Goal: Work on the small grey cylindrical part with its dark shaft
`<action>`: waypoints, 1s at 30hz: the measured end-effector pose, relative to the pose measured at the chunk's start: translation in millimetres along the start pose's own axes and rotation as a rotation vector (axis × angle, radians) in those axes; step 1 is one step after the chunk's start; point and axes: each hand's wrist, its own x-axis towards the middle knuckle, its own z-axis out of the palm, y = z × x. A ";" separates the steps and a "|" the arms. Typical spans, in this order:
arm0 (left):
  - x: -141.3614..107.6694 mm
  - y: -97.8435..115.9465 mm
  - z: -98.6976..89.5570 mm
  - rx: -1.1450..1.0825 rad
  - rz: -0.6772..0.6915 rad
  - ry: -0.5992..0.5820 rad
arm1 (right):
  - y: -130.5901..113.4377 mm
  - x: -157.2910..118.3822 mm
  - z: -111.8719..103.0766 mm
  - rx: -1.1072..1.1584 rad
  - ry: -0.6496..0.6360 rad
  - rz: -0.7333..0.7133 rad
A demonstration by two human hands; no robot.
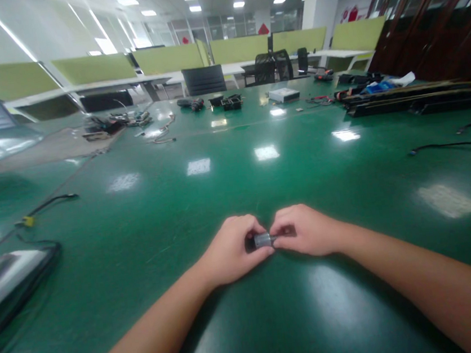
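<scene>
A small grey metal cylinder (262,240), possibly a little motor, is held low over the green table (220,195). Thumb and fingers of my left hand (237,248) close around its body from the left. From the right, my right hand (305,229) pinches at the cylinder's right end, where a thin dark part shows between thumb and forefinger. Whether that part belongs to the cylinder or is separate I cannot tell. Both hands nearly touch at the fingertips.
A dark-edged device (13,281) lies at the left, near a short black cable (51,203). Black cables (453,145) reach in from the right. Across the far side are a white box (283,95), black parts (227,102), loose wires (162,131) and long dark strips (422,97).
</scene>
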 end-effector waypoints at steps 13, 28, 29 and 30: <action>4.3 1.2 -1.9 -0.067 0.026 -0.025 | 1.1 -0.8 3.7 -0.048 0.011 -0.051; 2.8 1.5 -1.4 -0.020 -0.001 -0.007 | 1.5 0.2 3.3 -0.032 0.050 -0.083; 2.5 1.5 -1.7 -0.020 -0.002 -0.007 | 0.9 0.2 2.4 -0.027 0.048 -0.078; 2.1 1.5 -2.0 -0.019 -0.004 -0.006 | 0.4 0.1 1.5 -0.023 0.045 -0.073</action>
